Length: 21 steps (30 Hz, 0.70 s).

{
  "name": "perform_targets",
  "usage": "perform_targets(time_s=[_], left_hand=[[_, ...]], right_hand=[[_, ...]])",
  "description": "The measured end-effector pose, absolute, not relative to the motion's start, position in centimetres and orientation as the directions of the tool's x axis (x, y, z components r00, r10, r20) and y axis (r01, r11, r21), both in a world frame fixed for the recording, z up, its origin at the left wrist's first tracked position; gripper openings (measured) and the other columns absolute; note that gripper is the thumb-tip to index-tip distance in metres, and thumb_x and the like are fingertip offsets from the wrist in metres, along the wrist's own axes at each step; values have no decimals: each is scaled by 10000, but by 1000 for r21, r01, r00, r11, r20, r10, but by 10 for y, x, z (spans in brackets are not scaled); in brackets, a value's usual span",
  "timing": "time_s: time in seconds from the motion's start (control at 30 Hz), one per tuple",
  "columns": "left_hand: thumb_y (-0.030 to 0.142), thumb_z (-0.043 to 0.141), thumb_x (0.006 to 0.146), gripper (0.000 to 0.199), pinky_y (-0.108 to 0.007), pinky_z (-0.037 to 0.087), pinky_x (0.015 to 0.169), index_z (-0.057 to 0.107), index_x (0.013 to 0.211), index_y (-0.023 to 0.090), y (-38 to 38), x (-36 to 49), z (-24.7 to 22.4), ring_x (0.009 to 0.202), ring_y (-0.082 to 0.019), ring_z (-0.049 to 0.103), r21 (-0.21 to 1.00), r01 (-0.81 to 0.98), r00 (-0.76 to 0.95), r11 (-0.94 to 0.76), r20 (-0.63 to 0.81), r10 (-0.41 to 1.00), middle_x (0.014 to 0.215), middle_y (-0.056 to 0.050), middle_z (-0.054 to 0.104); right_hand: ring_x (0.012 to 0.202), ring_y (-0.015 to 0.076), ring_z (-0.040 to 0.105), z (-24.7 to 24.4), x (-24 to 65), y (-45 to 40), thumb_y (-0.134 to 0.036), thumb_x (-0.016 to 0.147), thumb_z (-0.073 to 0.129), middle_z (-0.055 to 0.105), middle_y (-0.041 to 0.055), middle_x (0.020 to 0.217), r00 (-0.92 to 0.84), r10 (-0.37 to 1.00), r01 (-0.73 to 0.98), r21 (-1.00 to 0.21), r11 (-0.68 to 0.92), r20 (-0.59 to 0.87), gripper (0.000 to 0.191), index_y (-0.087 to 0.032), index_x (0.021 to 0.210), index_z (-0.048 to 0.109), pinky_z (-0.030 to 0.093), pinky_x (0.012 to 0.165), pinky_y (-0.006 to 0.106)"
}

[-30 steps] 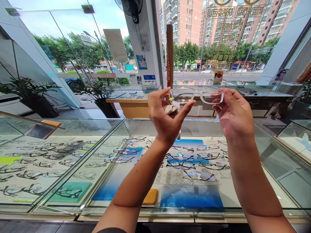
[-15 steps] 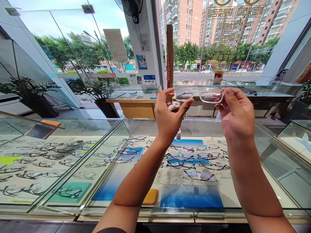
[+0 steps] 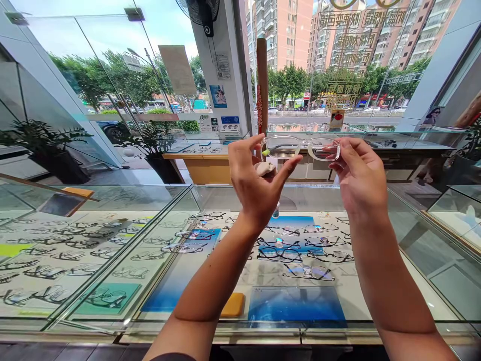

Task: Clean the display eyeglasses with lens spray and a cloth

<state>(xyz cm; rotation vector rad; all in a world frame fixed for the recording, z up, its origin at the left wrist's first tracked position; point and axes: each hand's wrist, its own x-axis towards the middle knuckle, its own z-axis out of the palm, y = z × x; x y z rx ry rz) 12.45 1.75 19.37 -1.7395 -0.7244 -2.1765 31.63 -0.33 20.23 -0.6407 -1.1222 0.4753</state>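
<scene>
clear glasses (image 3: 304, 143) are pinched at 3 o'clock by right hand (image 3: 363, 173) fingers, likely sparing the lenses (image 3: 282, 147); left hand (image 3: 253, 175) at 9 o'clock, grip unclear.

Eyewear shop, glass showcase (image 3: 263, 332), displayed spectacles (image 3: 308, 272), apparently reversed window lettering (image 3: 343, 88)

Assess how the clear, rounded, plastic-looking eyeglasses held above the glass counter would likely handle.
The clear, rounded eyeglasses look light, being slim-rimmed. Pinched by the right hand, they show no sag, so probably stiff. Their glossy surface suggests they might slip.
</scene>
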Motion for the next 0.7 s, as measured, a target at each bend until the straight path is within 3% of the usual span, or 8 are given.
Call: perform_targets(time_s=[0.37, 0.47, 0.7], left_hand=[[627, 859, 842, 680, -363, 554, 871, 583, 1388, 329, 32, 129, 188, 1186, -256, 632, 297, 343, -255, -891, 943, 216, 1362, -94, 624], [625, 869, 833, 696, -375, 566, 888, 570, 1383, 323, 28, 131, 188, 1144, -254, 658, 330, 278, -262, -902, 930, 259, 1324, -94, 636], [597, 874, 845, 675, -327, 583, 770, 526, 1340, 297, 15, 143, 186, 960, -195, 694, 373, 162, -312, -914, 898, 311, 1157, -58, 639]], right_hand=[[960, 187, 718, 205, 313, -6, -468, 970, 753, 787, 44, 1081, 356, 550, 27, -596, 802, 756, 215, -267, 1043, 750, 557, 839, 351], [932, 184, 715, 205, 312, -5, -452, 965, 757, 795, 35, 1063, 365, 566, 6, -610, 792, 739, 185, -277, 1026, 756, 558, 830, 353], [928, 184, 729, 203, 313, 0, -472, 923, 763, 793, 47, 1086, 366, 658, -41, -695, 718, 658, 238, -253, 1013, 744, 551, 760, 324]])
